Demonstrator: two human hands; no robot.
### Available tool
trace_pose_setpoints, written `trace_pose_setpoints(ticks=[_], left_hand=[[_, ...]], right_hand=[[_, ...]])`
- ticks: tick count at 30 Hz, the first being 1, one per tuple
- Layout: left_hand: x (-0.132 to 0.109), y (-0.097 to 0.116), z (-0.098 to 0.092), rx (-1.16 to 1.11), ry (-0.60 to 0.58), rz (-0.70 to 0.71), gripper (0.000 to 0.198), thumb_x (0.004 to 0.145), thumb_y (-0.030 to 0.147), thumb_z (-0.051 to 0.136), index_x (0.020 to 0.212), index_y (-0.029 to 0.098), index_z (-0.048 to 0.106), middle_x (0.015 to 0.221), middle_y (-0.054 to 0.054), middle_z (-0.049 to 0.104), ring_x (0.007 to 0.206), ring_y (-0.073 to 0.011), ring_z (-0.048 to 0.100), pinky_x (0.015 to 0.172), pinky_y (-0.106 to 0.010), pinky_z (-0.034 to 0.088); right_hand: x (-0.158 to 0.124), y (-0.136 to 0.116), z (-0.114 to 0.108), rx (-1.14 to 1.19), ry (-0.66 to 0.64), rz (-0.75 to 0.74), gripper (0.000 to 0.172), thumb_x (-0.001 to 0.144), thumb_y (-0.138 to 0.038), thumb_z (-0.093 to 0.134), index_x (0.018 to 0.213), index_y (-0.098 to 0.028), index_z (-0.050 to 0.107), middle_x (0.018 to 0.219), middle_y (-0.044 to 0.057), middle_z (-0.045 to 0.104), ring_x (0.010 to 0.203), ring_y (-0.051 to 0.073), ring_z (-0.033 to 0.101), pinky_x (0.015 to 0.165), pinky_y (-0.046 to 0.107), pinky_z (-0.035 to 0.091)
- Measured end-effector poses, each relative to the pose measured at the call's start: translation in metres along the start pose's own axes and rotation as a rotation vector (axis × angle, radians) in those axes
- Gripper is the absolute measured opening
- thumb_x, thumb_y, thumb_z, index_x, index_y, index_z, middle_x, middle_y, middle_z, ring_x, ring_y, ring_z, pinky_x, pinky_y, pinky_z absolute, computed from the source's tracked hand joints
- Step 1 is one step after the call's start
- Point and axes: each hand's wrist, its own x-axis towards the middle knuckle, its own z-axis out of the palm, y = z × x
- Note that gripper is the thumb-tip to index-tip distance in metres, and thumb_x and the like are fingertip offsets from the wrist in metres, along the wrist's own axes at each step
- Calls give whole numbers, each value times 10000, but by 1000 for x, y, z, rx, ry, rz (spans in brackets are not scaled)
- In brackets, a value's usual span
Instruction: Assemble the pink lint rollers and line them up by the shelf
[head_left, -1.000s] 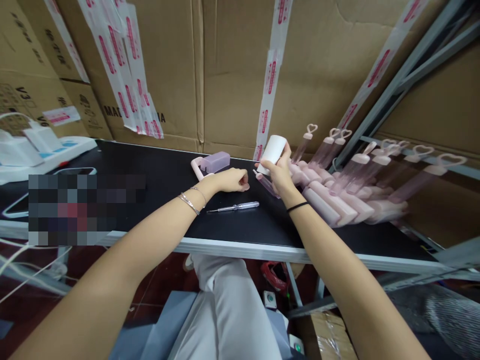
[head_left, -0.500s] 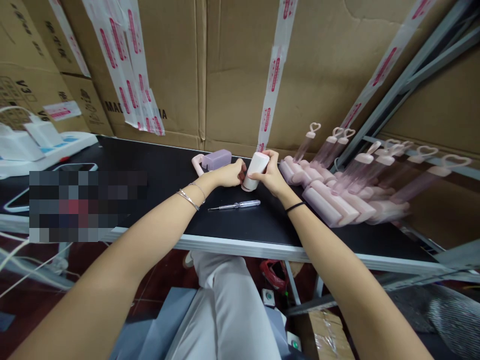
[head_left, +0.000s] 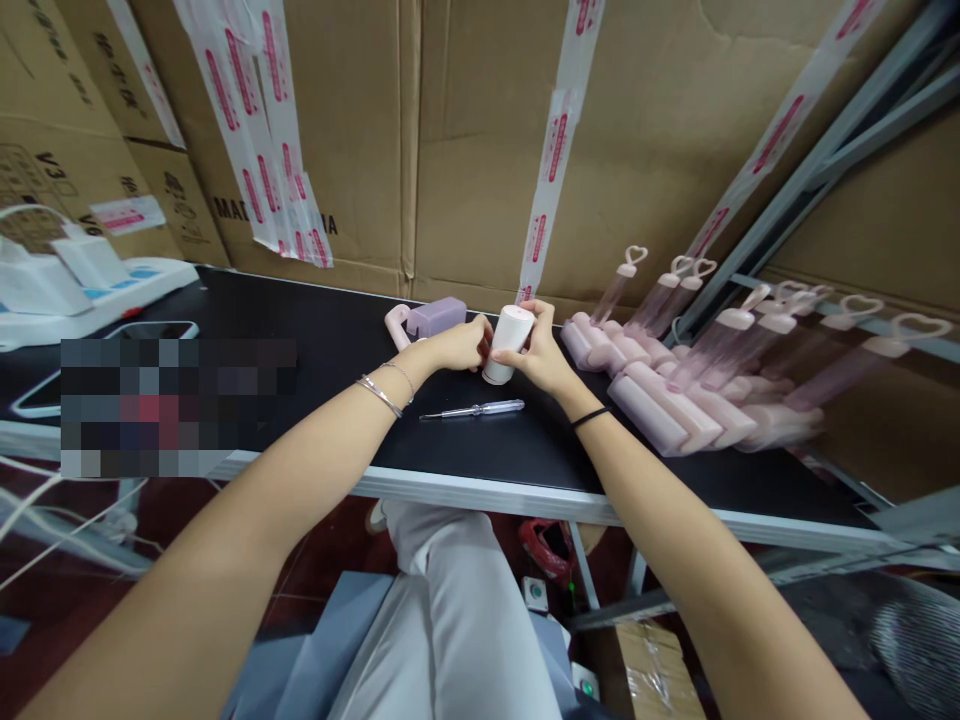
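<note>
A white cylinder with a pinkish top stands slightly tilted over the black tabletop, with my right hand wrapped round its right side. Close against its left side is my left hand, fingers curled; whether they pinch some small part there is hidden. Behind my left wrist lie a purple block-shaped piece and a pale pink curved part. A clear-handled screwdriver rests on the table in front of the cylinder, its tip pointing left.
On the right lie several pink and purple pieces, with clear tubes topped by heart-shaped loops among them. A white power strip and a phone are at the left. Cardboard stands behind the black table.
The white cylinder in my right hand is a little more upright. My hands have otherwise barely moved, and the whole view has shifted slightly.
</note>
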Motion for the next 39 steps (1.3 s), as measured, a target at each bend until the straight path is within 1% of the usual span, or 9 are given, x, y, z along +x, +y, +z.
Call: trace_pose_setpoints(ticks=[10, 21, 23, 25, 28, 32, 34, 37, 39], left_hand=[[-3, 2, -1, -10, 11, -13, 351, 761, 72, 571, 1089, 121, 457, 946, -122, 683, 728, -204, 670, 607, -283, 510], [2, -4, -1, 165, 35, 75, 591, 665, 46, 584, 1242, 111, 469, 1036, -123, 692, 829, -239, 669, 666, -300, 492], [4, -6, 0, 171, 35, 72, 584, 655, 37, 581, 1224, 111, 471, 1016, -118, 698, 818, -234, 669, 661, -294, 496], [5, -8, 2, 144, 42, 72, 530, 655, 33, 579, 1171, 112, 486, 1001, -117, 702, 815, -224, 670, 667, -288, 504], [5, -8, 3, 89, 37, 67, 408, 672, 37, 575, 1065, 123, 504, 1009, -120, 700, 822, -212, 672, 674, -278, 512], [5, -8, 3, 140, 51, 80, 393, 677, 50, 587, 1054, 110, 494, 1015, -142, 692, 839, -233, 671, 694, -302, 513], [5, -10, 3, 149, 62, 105, 425, 666, 44, 592, 1073, 107, 486, 1030, -147, 688, 880, -242, 666, 728, -313, 516], [6, -12, 3, 131, 56, 134, 405, 660, 40, 593, 1043, 124, 493, 1009, -125, 690, 877, -228, 660, 727, -304, 516], [7, -13, 3, 113, 51, 126, 369, 674, 45, 583, 1023, 130, 496, 977, -114, 689, 825, -212, 656, 682, -292, 510]], right_hand=[[-1, 0, 0, -60, -25, -17, 809, 660, -494, 705, 1247, -225, 218, 1192, 118, 535, 1039, 269, 606, 867, 428, 528], [-2, -1, 4, -101, -72, -41, 822, 702, -540, 708, 1297, -189, 262, 1213, 149, 567, 1055, 272, 620, 925, 466, 522], [-3, -5, -1, -181, -59, -106, 794, 755, -591, 647, 1330, -177, 289, 1301, 178, 527, 1170, 292, 575, 1017, 497, 470], [-3, -13, -8, -314, 17, -221, 781, 806, -637, 563, 1383, -176, 308, 1426, 194, 442, 1344, 323, 441, 1132, 538, 349], [-3, -25, -13, -486, 93, -359, 740, 876, -643, 437, 1463, -210, 308, 1541, 142, 354, 1474, 324, 246, 1204, 568, 195], [-2, -28, -5, -487, -27, -368, 595, 951, -571, 319, 1402, -209, 459, 1443, 122, 514, 1382, 274, 428, 1167, 509, 320], [-2, -26, -1, -465, -21, -356, 564, 965, -545, 310, 1360, -198, 511, 1397, 124, 561, 1331, 251, 488, 1139, 470, 373], [-3, -25, 0, -495, -13, -366, 576, 968, -533, 312, 1393, -183, 483, 1436, 130, 529, 1373, 250, 449, 1166, 481, 330], [-4, -28, -2, -540, 14, -380, 613, 964, -539, 307, 1461, -191, 396, 1523, 125, 428, 1448, 268, 342, 1199, 535, 235]])
